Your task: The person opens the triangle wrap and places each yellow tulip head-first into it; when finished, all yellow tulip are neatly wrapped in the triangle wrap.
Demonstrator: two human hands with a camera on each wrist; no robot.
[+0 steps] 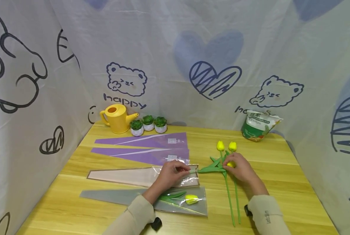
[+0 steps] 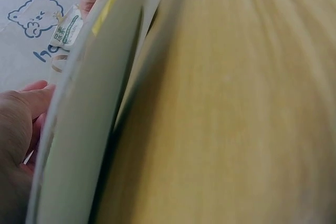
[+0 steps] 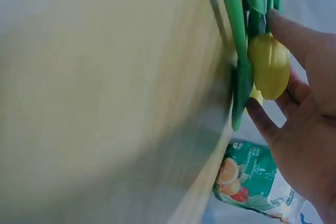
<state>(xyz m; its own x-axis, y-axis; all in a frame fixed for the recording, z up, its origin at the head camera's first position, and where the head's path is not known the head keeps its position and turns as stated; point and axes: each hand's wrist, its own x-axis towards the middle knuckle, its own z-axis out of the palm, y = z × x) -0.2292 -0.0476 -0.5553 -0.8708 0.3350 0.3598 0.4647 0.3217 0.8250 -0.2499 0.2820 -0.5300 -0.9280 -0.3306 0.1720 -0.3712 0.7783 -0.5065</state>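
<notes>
– What is the left hand doing?
– It pinches the open end of the clear sleeve, fingers curled on its edge.

– And the right hand?
– Its fingers curl round a yellow tulip. That flower's green leaves point at the sleeve mouth, between the two hands.

– Anything else close by?
– Two more tulips lie just beyond the right hand, stems running under it. Nearer than the left hand, a grey sleeve already holds a tulip. Beyond it lie two purple sleeves.
</notes>
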